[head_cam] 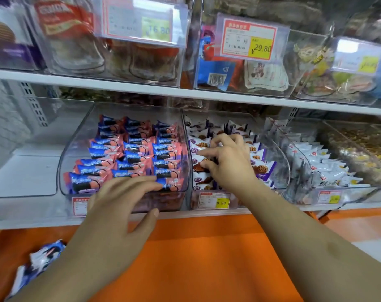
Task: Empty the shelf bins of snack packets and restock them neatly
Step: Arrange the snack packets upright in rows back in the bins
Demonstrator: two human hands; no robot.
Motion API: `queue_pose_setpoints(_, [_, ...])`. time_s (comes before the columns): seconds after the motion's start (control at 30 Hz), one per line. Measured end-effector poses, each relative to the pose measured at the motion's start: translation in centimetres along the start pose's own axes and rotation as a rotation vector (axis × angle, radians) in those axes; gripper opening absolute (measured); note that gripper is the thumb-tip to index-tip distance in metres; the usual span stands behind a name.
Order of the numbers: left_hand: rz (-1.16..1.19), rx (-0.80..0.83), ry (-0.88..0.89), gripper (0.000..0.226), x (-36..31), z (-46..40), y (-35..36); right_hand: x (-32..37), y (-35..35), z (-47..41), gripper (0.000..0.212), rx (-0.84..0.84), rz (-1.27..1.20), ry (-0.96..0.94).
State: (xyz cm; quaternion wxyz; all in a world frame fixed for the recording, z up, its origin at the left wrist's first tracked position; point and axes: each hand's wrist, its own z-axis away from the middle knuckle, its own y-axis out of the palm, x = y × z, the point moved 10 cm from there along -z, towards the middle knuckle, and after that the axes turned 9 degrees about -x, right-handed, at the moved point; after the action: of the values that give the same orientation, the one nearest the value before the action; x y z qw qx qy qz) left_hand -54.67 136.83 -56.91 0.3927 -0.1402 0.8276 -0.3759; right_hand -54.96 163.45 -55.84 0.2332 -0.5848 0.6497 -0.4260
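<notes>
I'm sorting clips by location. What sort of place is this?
Most likely a shop's snack aisle: clear shelf bins hold rows of wrapped snack packets, and printed price tags showing yuan prices hang on the bins.

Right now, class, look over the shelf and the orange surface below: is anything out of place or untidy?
Yes. A few loose blue-and-white packets lie jumbled on the orange surface at lower left, outside any bin. The pink-and-blue packets sit in neat rows in their bin.
</notes>
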Motion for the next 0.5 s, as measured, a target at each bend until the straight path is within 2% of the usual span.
queue_pose_setpoints(0.1, [0.007,0.023,0.036,0.043,0.8,0.7,0.0,-0.8,-0.4,0.1,0.025,-0.06,-0.074,0.056])
queue_pose_setpoints(0.17, [0.013,0.133,-0.037,0.049,0.8,-0.5,1.1,-0.9,-0.2,0.3,0.024,-0.054,-0.058,0.081])
queue_pose_setpoints(0.2, [0.047,0.25,-0.039,0.056,0.2,-0.5,1.2,-0.6,-0.1,0.3,0.024,-0.049,-0.026,0.076])
queue_pose_setpoints(0.27, [0.108,0.271,-0.005,0.079,-0.4,-0.6,1.0,-0.1,0.2,0.4,0.025,-0.035,0.045,0.055])
queue_pose_setpoints(0.3, [0.111,0.227,0.05,0.065,-1.2,0.2,0.2,0.1,0.2,0.5,0.027,-0.024,0.074,0.054])
queue_pose_setpoints(0.33, [0.106,0.073,0.029,0.045,-2.0,0.3,-1.5,0.2,0.1,0.8,0.029,-0.011,0.095,0.066])
queue_pose_setpoints(0.37, [0.069,0.015,0.04,0.034,-2.5,1.6,-2.9,0.1,-0.1,1.1,0.033,0.003,0.102,0.087])
queue_pose_setpoints(0.5, [0.015,0.014,0.058,0.028,-3.8,4.9,-5.0,1.2,-1.8,4.1,0.053,0.094,0.089,0.109])
